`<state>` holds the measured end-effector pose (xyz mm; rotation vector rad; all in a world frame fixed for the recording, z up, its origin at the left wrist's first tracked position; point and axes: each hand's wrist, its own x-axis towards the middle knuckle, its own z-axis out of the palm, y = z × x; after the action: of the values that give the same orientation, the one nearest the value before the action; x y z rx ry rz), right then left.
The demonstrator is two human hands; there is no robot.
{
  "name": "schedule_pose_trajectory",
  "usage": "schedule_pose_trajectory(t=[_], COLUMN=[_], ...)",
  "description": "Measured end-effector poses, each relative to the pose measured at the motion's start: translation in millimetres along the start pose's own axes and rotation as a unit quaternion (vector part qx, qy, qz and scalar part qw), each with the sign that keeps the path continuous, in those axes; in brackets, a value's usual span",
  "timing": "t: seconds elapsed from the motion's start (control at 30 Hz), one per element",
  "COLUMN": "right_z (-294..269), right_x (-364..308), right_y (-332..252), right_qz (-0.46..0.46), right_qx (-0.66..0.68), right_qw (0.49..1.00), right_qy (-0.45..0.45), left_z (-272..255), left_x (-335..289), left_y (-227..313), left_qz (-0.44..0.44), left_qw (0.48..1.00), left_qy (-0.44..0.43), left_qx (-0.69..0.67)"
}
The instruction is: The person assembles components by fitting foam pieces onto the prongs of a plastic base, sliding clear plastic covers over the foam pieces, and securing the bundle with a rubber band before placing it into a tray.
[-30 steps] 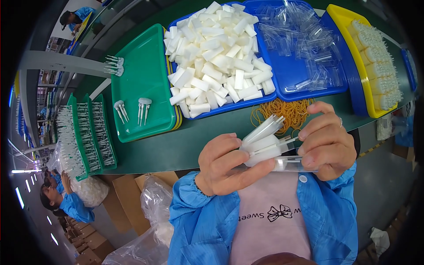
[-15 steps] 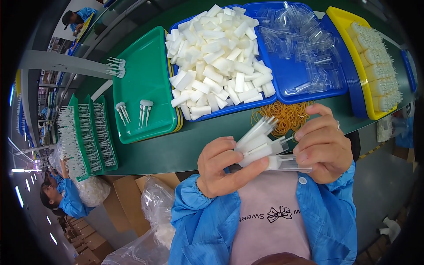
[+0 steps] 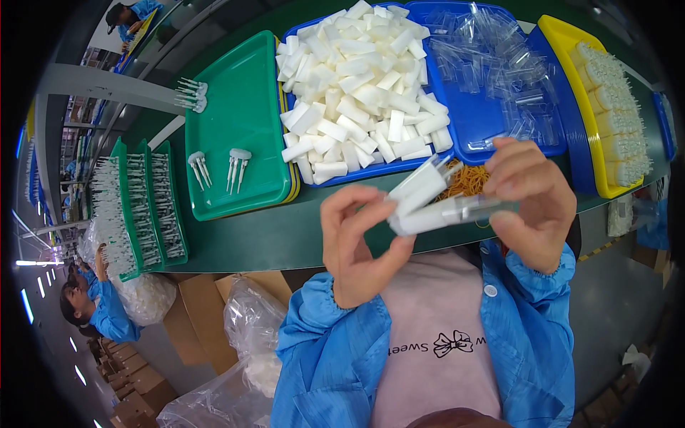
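Note:
Between my hands is a bundle of white foam pieces (image 3: 419,187), with thin white stems and clear plastic at one end. My left hand (image 3: 362,239) pinches the foam's left end between thumb and fingers. On the other side, my right hand (image 3: 534,203) has its thumb and fingers around the end of a clear plastic sleeve (image 3: 474,207). That sleeve sits over the nearest piece of the bundle and is somewhat blurred. Behind the bundle lies a pile of orange rubber bands (image 3: 467,180), partly hidden by it and by my right hand.
A blue tray heaped with white foam pieces (image 3: 360,93) stands ahead. Beside it is a blue tray (image 3: 474,118) of clear sleeves. Farther right, a yellow tray (image 3: 606,171) holds bundled white sticks. Leftward, a green tray (image 3: 239,93) bears several foam-topped bundles, near green racks (image 3: 151,214).
The bundle has tilted and risen slightly towards the trays. My left fingers have shifted to its end and spread more around it. My right hand has moved a little forward and right.

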<state>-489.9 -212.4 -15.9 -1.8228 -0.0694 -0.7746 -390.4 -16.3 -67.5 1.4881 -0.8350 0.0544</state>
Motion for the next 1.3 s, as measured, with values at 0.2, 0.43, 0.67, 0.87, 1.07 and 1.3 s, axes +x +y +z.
schedule_pose_trajectory(t=[0.2,0.43,0.67,0.87,1.07,1.3], right_z=[0,-3,1,9,19,24], right_x=[7,4,0,-4,-11,-13], right_y=[15,16,20,21,17,21], right_qz=[0.077,0.088,0.070,0.095,0.088,0.088], right_qx=[-0.002,-0.038,-0.024,0.051,0.020,-0.005], right_qw=[0.997,0.995,0.997,0.992,0.995,0.996], right_qy=[-0.021,-0.026,-0.027,-0.058,-0.049,-0.024], left_z=[1,-2,-2,-3,-5,-3], left_x=[-5,-4,-8,-5,-6,-4], left_y=[-16,-11,-17,-10,-9,-13], left_qz=[-0.173,-0.274,-0.214,-0.196,-0.190,-0.202], left_qw=[0.964,0.910,0.924,0.931,0.940,0.935], left_qy=[-0.040,-0.045,-0.055,-0.058,-0.065,-0.061], left_qx=[-0.198,-0.309,-0.313,-0.302,-0.275,-0.284])
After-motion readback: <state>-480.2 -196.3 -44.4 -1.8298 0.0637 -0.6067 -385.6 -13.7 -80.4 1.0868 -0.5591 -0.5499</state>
